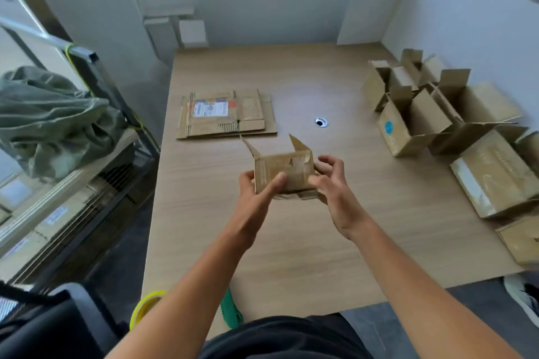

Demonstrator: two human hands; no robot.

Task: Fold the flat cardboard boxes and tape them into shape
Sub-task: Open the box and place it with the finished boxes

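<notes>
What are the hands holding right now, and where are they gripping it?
A small half-folded cardboard box: the left hand grips its left end, thumb across the front face; the right hand grips its right end.

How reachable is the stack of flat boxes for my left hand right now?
Probably not yet: the left hand grips the half-folded box; bare table lies between it and the flat stack, so once freed, likely yes.
</notes>
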